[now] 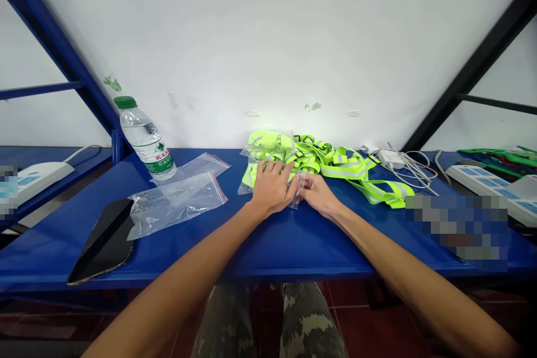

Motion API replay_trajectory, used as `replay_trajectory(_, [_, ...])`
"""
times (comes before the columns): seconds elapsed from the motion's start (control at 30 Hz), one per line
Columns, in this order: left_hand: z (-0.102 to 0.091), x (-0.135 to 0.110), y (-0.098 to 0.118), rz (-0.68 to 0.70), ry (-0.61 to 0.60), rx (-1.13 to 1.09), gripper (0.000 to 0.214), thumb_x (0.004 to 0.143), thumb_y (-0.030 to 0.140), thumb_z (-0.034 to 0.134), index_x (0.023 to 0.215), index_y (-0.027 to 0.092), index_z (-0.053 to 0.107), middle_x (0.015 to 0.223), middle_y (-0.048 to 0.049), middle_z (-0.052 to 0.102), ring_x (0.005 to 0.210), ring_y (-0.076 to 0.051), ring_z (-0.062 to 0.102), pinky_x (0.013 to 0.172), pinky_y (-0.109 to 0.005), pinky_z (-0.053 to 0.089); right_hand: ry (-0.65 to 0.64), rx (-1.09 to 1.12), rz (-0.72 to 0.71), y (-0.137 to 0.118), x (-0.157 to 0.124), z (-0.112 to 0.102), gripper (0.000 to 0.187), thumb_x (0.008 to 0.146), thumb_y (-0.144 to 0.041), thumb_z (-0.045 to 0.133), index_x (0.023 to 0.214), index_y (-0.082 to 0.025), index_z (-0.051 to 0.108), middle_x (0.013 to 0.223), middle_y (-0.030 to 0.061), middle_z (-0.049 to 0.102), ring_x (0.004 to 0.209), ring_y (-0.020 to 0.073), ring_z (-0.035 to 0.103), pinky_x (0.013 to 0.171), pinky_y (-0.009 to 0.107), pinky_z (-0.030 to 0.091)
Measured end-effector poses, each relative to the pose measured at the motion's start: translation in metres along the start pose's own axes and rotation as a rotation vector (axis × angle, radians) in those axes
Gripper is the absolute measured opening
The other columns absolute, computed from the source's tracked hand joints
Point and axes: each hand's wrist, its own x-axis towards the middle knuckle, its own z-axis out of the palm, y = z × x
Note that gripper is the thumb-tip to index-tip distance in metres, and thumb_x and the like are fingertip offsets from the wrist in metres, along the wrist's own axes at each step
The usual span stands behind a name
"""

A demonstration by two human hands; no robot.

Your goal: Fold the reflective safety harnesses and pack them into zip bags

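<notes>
The right hand (316, 193) pinches a thin clear plastic bag (298, 190), soft and slippery; hold its edge. The left hand (271, 187) lies open beside it.

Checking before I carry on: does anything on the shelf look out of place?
The black smartphone looks odd: it lies askew with its lower corner right at the front edge of the blue shelf, almost overhanging. Also, a neon-yellow reflective strap trails loose to the right of the bundle.
</notes>
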Motion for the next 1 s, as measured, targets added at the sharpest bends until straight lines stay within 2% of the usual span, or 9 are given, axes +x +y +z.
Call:
replay_trajectory(0.17, [0.002, 0.000, -0.003, 0.051, -0.078, 0.033, 0.040, 0.098, 0.037, 0.035, 0.118, 0.017, 0.063, 0.105, -0.0121, 0.067, 0.103, -0.027, 0.056, 0.101, -0.048, 0.031, -0.023, 0.021, 0.080, 0.002, 0.002, 0.001, 0.018, 0.059, -0.025, 0.074, 0.068, -0.016, 0.062, 0.059, -0.0020, 0.063, 0.052, 0.0114, 0.057, 0.053, 0.026, 0.051])
replay_trajectory(0.27, [0.006, 0.000, -0.005, 0.054, -0.106, 0.049, 0.039, 0.098, 0.036, 0.033, 0.112, 0.018, 0.065, 0.101, -0.0114, 0.067, 0.099, -0.026, 0.057, 0.099, -0.047, 0.032, 0.012, -0.070, 0.088, 0.003, 0.006, -0.007, 0.021, 0.058, -0.027, 0.076, 0.071, -0.015, 0.065, 0.065, 0.0006, 0.065, 0.060, 0.0139, 0.060, 0.058, 0.028, 0.052])
replay_trajectory(0.43, [0.013, 0.003, -0.007, 0.034, -0.134, 0.096, 0.040, 0.098, 0.039, 0.034, 0.104, 0.017, 0.066, 0.095, -0.0117, 0.067, 0.096, -0.026, 0.058, 0.095, -0.046, 0.033, 0.278, -0.539, -0.229, 0.006, 0.011, -0.031, 0.024, 0.066, -0.025, 0.072, 0.088, -0.018, 0.066, 0.085, 0.0049, 0.067, 0.068, 0.0153, 0.058, 0.062, 0.029, 0.050])
replay_trajectory(0.5, [0.014, 0.003, -0.007, 0.034, -0.138, 0.100, 0.040, 0.097, 0.041, 0.036, 0.107, 0.017, 0.066, 0.097, -0.0119, 0.067, 0.097, -0.027, 0.058, 0.096, -0.047, 0.033, 0.224, -0.710, -0.339, 0.008, 0.013, -0.038, 0.029, 0.073, -0.020, 0.064, 0.102, -0.019, 0.064, 0.100, 0.0074, 0.066, 0.072, 0.0163, 0.059, 0.066, 0.031, 0.051])
replay_trajectory(0.6, [0.013, 0.002, -0.007, 0.057, -0.138, 0.092, 0.039, 0.094, 0.042, 0.041, 0.112, 0.016, 0.064, 0.099, -0.0127, 0.066, 0.098, -0.028, 0.057, 0.096, -0.048, 0.034, 0.089, -0.981, -0.439, 0.011, 0.016, -0.040, 0.031, 0.081, -0.013, 0.055, 0.111, -0.018, 0.063, 0.109, 0.0110, 0.065, 0.090, 0.0218, 0.060, 0.084, 0.037, 0.050])
replay_trajectory(0.67, [0.013, 0.002, -0.008, 0.072, -0.142, 0.098, 0.037, 0.093, 0.041, 0.044, 0.110, 0.016, 0.064, 0.098, -0.0131, 0.066, 0.098, -0.029, 0.057, 0.095, -0.048, 0.034, 0.064, -1.154, -0.458, 0.013, 0.019, -0.039, 0.033, 0.085, -0.012, 0.050, 0.115, -0.017, 0.063, 0.111, 0.0132, 0.065, 0.101, 0.0251, 0.058, 0.091, 0.039, 0.046])
replay_trajectory(0.77, [0.013, 0.002, -0.008, 0.082, -0.151, 0.110, 0.034, 0.092, 0.037, 0.045, 0.107, 0.015, 0.065, 0.098, -0.0132, 0.066, 0.097, -0.029, 0.057, 0.095, -0.048, 0.034, 0.037, -1.337, -0.456, 0.015, 0.025, -0.038, 0.033, 0.088, -0.012, 0.046, 0.117, -0.014, 0.064, 0.108, 0.0148, 0.067, 0.103, 0.0271, 0.057, 0.090, 0.038, 0.045])
replay_trajectory(0.87, [0.012, 0.003, -0.011, 0.086, -0.160, 0.089, 0.034, 0.092, 0.036, 0.044, 0.109, 0.015, 0.065, 0.099, -0.0128, 0.067, 0.098, -0.028, 0.058, 0.095, -0.048, 0.035, 0.004, -1.336, -0.467, 0.018, 0.031, -0.042, 0.030, 0.090, -0.014, 0.045, 0.111, -0.015, 0.067, 0.101, 0.0135, 0.070, 0.099, 0.0271, 0.058, 0.087, 0.037, 0.045])
replay_trajectory(1.0, [0.009, 0.003, -0.018, 0.051, -0.129, 0.004, 0.033, 0.095, 0.038, 0.042, 0.110, 0.018, 0.065, 0.103, -0.0094, 0.069, 0.102, -0.025, 0.059, 0.100, -0.046, 0.034, 0.022, -1.141, -0.481, 0.023, 0.035, -0.051, 0.030, 0.091, -0.015, 0.043, 0.108, -0.017, 0.068, 0.104, 0.0121, 0.071, 0.097, 0.0246, 0.061, 0.088, 0.037, 0.045])
